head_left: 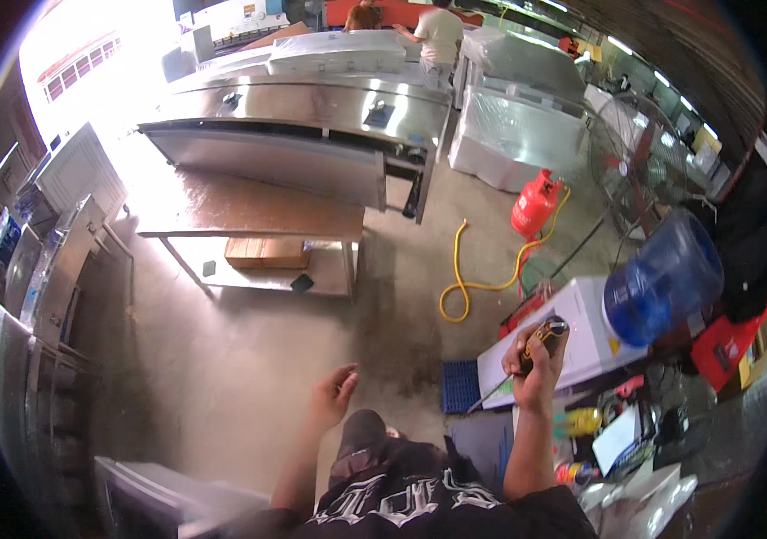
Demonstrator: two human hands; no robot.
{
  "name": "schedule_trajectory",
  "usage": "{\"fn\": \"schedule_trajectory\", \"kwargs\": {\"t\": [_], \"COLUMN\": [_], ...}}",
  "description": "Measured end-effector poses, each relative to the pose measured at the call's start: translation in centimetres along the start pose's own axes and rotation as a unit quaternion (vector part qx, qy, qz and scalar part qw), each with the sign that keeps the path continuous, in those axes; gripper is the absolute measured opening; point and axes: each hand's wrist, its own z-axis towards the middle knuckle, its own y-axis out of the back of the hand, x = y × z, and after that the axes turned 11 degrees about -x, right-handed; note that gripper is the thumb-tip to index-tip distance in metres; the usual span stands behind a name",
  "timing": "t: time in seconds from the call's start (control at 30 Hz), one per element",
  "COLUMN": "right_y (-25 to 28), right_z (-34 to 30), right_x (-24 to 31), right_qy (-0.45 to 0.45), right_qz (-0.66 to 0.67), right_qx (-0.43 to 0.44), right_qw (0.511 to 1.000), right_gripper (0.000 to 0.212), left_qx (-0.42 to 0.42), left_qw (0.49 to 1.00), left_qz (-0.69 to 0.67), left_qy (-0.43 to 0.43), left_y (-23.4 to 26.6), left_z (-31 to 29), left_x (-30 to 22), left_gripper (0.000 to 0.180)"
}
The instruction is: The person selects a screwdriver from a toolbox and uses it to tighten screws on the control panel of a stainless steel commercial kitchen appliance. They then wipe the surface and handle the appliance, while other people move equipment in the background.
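Observation:
In my right hand (536, 366) is a screwdriver (549, 336) with a black and yellow handle. My fingers wrap round the handle, and the thin metal shaft slants down to the left below my fist. Beside that hand stands a white water dispenser (572, 310) with a large blue water bottle (666, 278) on top. My left hand (335, 395) hangs in front of my body over the concrete floor. Its fingers are loosely bent, the thumb is a little apart, and I see nothing in it.
Ahead stands a work table (258, 205) with a cardboard box (267, 252) on its lower shelf, behind it a long steel counter (303, 103). A red gas cylinder (535, 207) and yellow hose (482, 287) occupy the floor. A blue crate (460, 386) sits by the dispenser. Two people work farther back.

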Motion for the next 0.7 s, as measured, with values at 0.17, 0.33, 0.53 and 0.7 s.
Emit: {"fn": "schedule_trajectory", "kwargs": {"t": [0.17,0.33,0.53,0.7], "right_y": [-10.7,-19.3,-26.1,-27.4], "right_z": [15.0,26.4,37.8,45.2], "right_x": [-1.9,-5.2,-6.5,-7.1], "right_qy": [0.155,0.241,0.225,0.142], "right_qz": [-0.026,-0.064,-0.115,-0.147], "right_qx": [0.090,0.075,0.072,-0.003], "right_qw": [0.983,0.965,0.965,0.979], "right_gripper": [0.049,0.060,0.052,0.047], "left_qx": [-0.020,0.028,0.012,-0.027], "left_qw": [0.995,0.996,0.991,0.977], "left_qz": [-0.088,-0.089,-0.113,-0.205], "left_qy": [0.052,-0.010,-0.067,-0.046], "left_y": [-2.5,-5.0,-2.4,-1.9], "left_z": [14.9,31.7,48.9,56.5], "left_x": [1.9,1.8,-3.3,-4.5], "left_gripper": [0.032,0.034,0.036,0.036]}}
